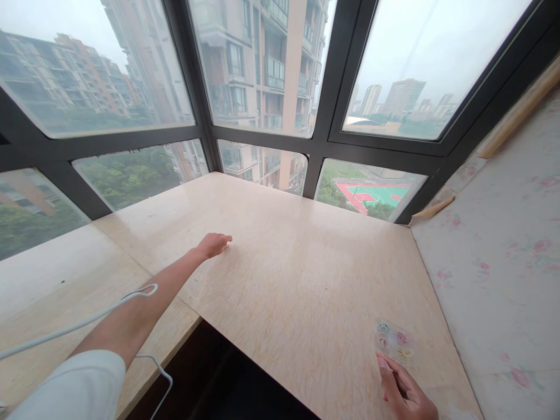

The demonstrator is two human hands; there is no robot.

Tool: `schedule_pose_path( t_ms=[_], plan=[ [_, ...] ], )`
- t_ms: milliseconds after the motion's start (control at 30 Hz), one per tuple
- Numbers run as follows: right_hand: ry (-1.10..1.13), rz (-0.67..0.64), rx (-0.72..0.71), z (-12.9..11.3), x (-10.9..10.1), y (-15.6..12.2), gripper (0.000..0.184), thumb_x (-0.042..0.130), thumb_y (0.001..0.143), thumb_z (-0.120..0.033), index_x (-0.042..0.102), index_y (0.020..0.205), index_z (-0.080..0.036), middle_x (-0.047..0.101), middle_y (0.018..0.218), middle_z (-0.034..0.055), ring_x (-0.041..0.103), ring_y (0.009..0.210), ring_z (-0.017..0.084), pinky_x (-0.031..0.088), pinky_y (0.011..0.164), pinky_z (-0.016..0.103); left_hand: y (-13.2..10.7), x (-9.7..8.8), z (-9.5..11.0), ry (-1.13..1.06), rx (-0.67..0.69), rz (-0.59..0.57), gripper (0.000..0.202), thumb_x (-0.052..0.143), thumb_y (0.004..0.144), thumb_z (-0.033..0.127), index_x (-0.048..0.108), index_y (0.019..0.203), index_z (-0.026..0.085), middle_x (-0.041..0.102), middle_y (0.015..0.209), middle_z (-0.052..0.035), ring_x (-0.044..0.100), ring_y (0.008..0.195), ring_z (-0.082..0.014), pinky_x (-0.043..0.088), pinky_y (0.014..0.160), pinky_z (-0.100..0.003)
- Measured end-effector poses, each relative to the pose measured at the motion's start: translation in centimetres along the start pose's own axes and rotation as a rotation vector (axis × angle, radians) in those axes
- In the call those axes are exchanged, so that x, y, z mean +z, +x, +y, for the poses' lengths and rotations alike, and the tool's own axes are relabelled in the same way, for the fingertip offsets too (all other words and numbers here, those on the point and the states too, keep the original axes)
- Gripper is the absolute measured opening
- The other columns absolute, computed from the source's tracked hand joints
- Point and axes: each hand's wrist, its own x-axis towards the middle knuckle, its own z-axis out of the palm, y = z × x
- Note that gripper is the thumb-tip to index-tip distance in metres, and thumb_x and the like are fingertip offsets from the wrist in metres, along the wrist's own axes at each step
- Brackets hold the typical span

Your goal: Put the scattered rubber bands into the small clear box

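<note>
My left hand reaches far over the stone counter, its fingers curled and pinched close to the surface. Whatever it may hold is too small or hidden to make out. A small clear plastic case lies at the lower right, divided into compartments with little coloured loops in green, pink, yellow and a darker tone. At the near left corner of this case is my right hand, thumb and fingers pressed together. I cannot tell whether they grip the corner or a tiny thing beside it.
The pale stone counter runs to dark-framed windows. A white cable passes across my left forearm. A dark gap opens below the counter's front edge. Flowered wallpaper borders the right side.
</note>
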Motion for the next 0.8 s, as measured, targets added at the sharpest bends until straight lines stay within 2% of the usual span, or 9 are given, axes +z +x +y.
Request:
schedule_pose_path(
  t_ms=[167, 333, 467, 533, 667, 800],
  plan=[
    [0.031, 0.030, -0.044, 0.0, 0.1, -0.1, 0.053, 0.061, 0.067, -0.064, 0.076, 0.088, -0.018, 0.068, 0.061, 0.0033, 0.060, 0.048, 0.017, 0.051, 0.050, 0.024, 0.0, -0.3, 0.3, -0.055, -0.035, 0.001, 0.030, 0.054, 0.073, 0.017, 0.065, 0.101, 0.023, 0.070, 0.086, -0.0062, 0.063, 0.085, -0.0239, 0.042, 0.074, -0.031],
    [0.035, 0.034, -0.063, 0.0, 0.3, -0.3, 0.055, 0.059, 0.069, -0.065, 0.076, 0.088, -0.017, 0.065, 0.056, 0.0024, 0.059, 0.048, 0.017, 0.049, 0.050, 0.022, 0.0, -0.4, 0.7, -0.175, -0.060, 0.001, 0.033, 0.056, 0.064, 0.015, 0.065, 0.094, 0.022, 0.068, 0.075, -0.0017, 0.063, 0.078, -0.0206, 0.043, 0.067, -0.027],
    [0.041, 0.054, -0.076, -0.1, 0.6, -0.5, 0.055, 0.057, 0.073, -0.065, 0.074, 0.091, -0.016, 0.064, 0.057, 0.0017, 0.058, 0.049, 0.016, 0.048, 0.050, 0.021, -0.1, -0.3, 2.0, -0.300, -0.048, 0.025, 0.031, 0.053, 0.064, 0.018, 0.066, 0.092, 0.018, 0.067, 0.075, -0.0014, 0.063, 0.072, -0.0171, 0.047, 0.066, -0.025],
    [0.031, 0.032, -0.092, -0.3, 0.6, -0.5, 0.055, 0.057, 0.072, -0.065, 0.075, 0.090, -0.016, 0.064, 0.058, 0.0020, 0.059, 0.050, 0.016, 0.048, 0.050, 0.021, -0.1, -0.5, 3.1, -0.489, -0.056, 0.021, 0.030, 0.053, 0.066, 0.022, 0.067, 0.092, 0.017, 0.067, 0.073, -0.0019, 0.063, 0.071, -0.0165, 0.050, 0.066, -0.026],
    [0.043, 0.073, -0.144, -0.7, 0.6, -0.6, 0.054, 0.055, 0.074, -0.064, 0.075, 0.086, -0.016, 0.064, 0.057, 0.0031, 0.059, 0.049, 0.017, 0.048, 0.049, 0.022, -0.5, -1.0, 6.4, -1.125, -0.073, -0.080, 0.029, 0.066, 0.064, 0.032, 0.071, 0.086, 0.015, 0.068, 0.073, -0.0054, 0.064, 0.069, -0.0174, 0.055, 0.068, -0.032],
    [0.062, 0.092, -0.200, -1.3, 0.7, -0.8, 0.050, 0.055, 0.077, -0.062, 0.076, 0.084, -0.017, 0.066, 0.060, 0.0043, 0.059, 0.049, 0.017, 0.048, 0.047, 0.023, -1.0, -1.4, 10.2, -1.389, -0.012, -0.145, 0.029, 0.075, 0.060, 0.031, 0.074, 0.084, 0.014, 0.070, 0.076, -0.0098, 0.064, 0.066, -0.0173, 0.055, 0.069, -0.035]
  ],
)
